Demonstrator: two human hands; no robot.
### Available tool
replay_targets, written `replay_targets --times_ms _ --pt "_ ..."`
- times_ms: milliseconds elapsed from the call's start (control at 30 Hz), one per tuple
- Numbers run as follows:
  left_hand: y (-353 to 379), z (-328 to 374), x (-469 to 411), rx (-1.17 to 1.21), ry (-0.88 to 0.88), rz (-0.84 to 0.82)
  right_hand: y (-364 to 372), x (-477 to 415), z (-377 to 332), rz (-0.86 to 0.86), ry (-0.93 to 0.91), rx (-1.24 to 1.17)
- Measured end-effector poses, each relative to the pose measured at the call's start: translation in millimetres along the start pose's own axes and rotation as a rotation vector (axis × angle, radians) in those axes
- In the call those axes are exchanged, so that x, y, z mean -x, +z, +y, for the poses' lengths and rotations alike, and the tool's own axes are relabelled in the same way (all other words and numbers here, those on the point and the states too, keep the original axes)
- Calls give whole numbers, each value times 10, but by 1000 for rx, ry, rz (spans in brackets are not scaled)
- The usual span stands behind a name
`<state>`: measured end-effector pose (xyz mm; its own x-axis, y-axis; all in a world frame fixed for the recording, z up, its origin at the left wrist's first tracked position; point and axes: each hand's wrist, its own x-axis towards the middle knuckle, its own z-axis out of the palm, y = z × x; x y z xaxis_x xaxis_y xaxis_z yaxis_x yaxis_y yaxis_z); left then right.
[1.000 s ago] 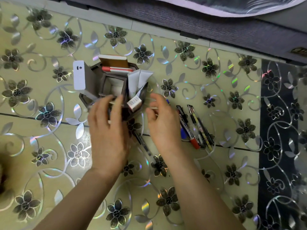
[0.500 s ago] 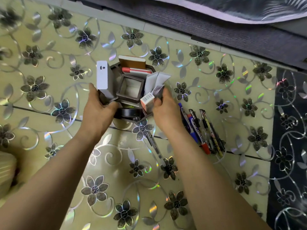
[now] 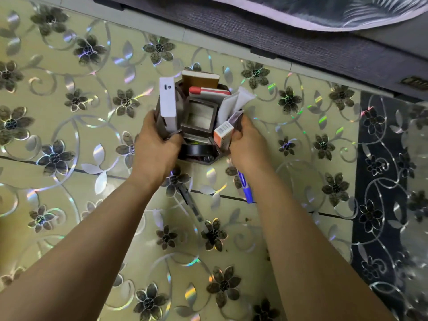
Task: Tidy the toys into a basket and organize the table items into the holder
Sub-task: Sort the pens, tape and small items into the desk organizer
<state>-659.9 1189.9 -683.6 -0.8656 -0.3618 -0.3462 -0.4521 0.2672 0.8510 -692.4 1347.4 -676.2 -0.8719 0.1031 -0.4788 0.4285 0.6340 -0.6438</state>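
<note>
Head view: dark brown multi-compartment desk holder (image 3: 198,117) stands on the floral-patterned table (image 3: 69,126), clasped between both hands. Left hand (image 3: 155,147) presses its left wall; right hand (image 3: 249,147) curls round the right side. Judged rigid but top-heavy: tall white flat box (image 3: 167,105), white tubes (image 3: 234,104), orange-and-white carton (image 3: 222,134) protrude. Best held low on the walls. Carton shows a barcode; no text legible. Blue pen (image 3: 246,189) lies outside on the table.
</note>
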Motion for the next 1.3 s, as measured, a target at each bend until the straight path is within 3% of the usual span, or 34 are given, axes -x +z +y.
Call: replay_targets --times_ms 333,567,733,867,1000,1200,1300 --pt "433 76 294 -36 30 -97 -313 77 571 80 34 -51" --pt "309 -136 560 132 -34 -248 -209 244 872 201 53 -43" --pt "85 -483 888 -270 124 -171 -17 682 871 244 123 18" --pt "-109 -672 906 -740 437 -384 290 950 750 145 32 144" --pt "-128 -757 823 -1035 527 -513 394 913 886 399 -48 349" --pt "-97 -722 775 -1105 607 -527 332 798 981 351 -1 519" --pt "-164 -630 920 -914 570 -457 198 815 907 291 116 248"
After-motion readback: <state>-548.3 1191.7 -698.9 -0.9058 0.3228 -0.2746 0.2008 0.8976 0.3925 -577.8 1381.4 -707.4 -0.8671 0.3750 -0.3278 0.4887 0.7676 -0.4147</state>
